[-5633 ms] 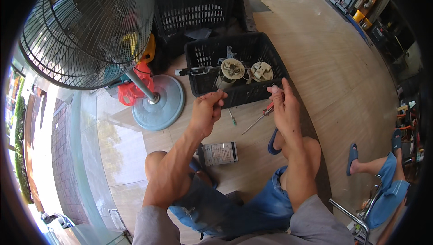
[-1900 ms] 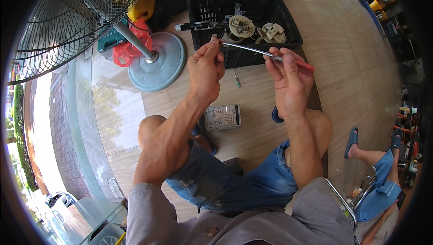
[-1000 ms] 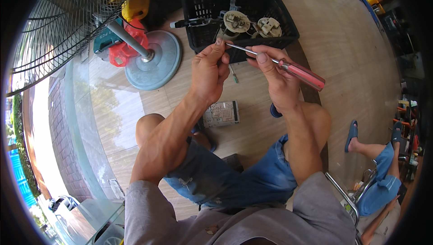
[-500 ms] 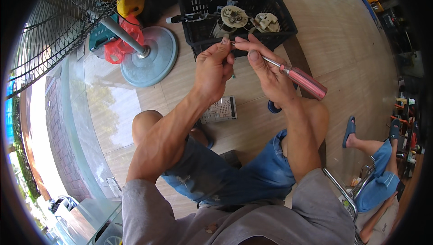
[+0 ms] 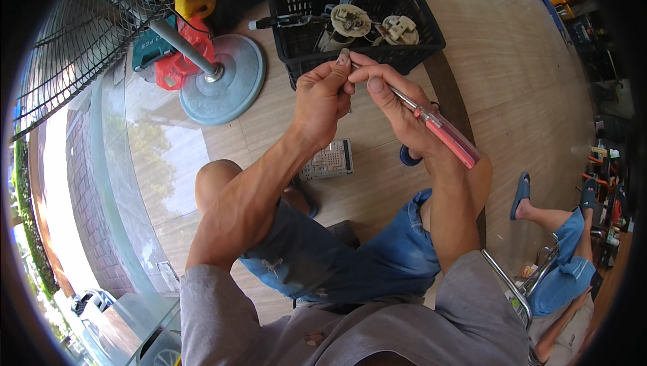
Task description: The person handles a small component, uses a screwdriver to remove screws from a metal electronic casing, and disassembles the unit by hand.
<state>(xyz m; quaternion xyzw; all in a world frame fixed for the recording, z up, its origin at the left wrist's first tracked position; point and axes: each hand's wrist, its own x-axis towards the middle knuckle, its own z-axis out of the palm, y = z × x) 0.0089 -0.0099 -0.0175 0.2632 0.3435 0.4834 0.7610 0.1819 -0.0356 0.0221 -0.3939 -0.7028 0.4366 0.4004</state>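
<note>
My right hand (image 5: 406, 111) holds a screwdriver (image 5: 455, 141) with a clear red handle. Its metal shaft runs along my fingers, and its tip meets the fingertips of the other hand. With thumb and forefinger pressed together, my left hand (image 5: 317, 100) pinches at that tip; whatever small piece lies between those fingers is hidden. Both hands hover just in front of a black plastic basket (image 5: 357, 56). Inside the basket are two off-white round parts, one with a flanged disc top (image 5: 350, 21) and a smaller one (image 5: 400, 30).
A metal box-like unit with a perforated face (image 5: 330, 158) lies on the floor between my feet. To the left stand a fan's round base (image 5: 232, 89), a red plastic bag (image 5: 176, 66) and a green case (image 5: 149, 49). Another person (image 5: 563, 271) sits at the right.
The screwdriver's handle has swung slightly down and toward me. My left fingertips have shifted a little to the right and up, staying at the screwdriver's tip.
</note>
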